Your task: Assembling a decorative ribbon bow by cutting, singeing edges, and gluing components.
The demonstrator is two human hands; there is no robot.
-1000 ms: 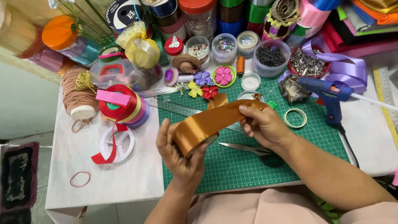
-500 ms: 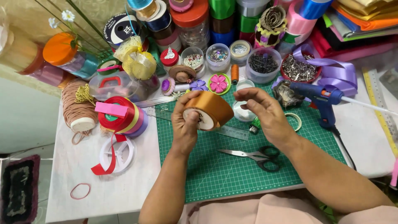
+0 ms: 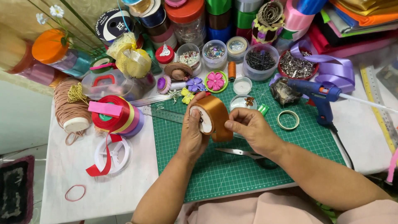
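A roll of golden-brown satin ribbon is held upright above the green cutting mat. My left hand grips the roll from its left side, thumb over the white core. My right hand pinches the loose ribbon end against the roll's right edge. Scissors lie on the mat just below my right wrist, partly hidden by it.
A blue glue gun and a tape ring lie to the right. Stacked ribbon spools, a white empty reel and a cord spool stand left. Jars of pins and beads, ribbon flowers and a ruler crowd the back.
The long strip of ribbon stretched across the mat a second ago has been wound back onto the roll. Both hands moved up and together around it.
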